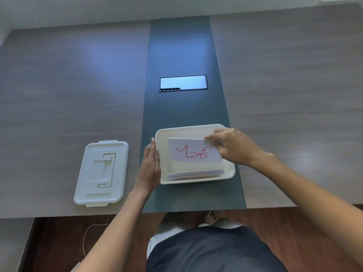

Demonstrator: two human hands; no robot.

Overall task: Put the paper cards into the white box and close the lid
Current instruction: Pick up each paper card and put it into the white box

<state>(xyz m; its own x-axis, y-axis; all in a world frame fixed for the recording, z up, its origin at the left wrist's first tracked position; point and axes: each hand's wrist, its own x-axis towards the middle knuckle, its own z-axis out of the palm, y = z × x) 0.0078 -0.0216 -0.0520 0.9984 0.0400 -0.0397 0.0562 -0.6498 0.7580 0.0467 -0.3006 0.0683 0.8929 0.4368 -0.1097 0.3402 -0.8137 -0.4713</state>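
The white box (188, 129) stands open on the dark centre strip of the table, near the front edge. My right hand (233, 147) pinches the top right corner of a white paper card (193, 151) with red handwriting, held upright inside the box. Several other cards (194, 174) lean against the box's near wall. My left hand (150, 165) rests flat against the box's left side, fingers straight. The white lid (102, 172) lies flat on the table to the left of the box, apart from it.
A black-framed cable hatch (183, 83) is set into the dark strip (182, 46) behind the box. The table's front edge (78, 214) runs just below the lid and box. A thin cable (92, 232) lies on the wooden floor below.
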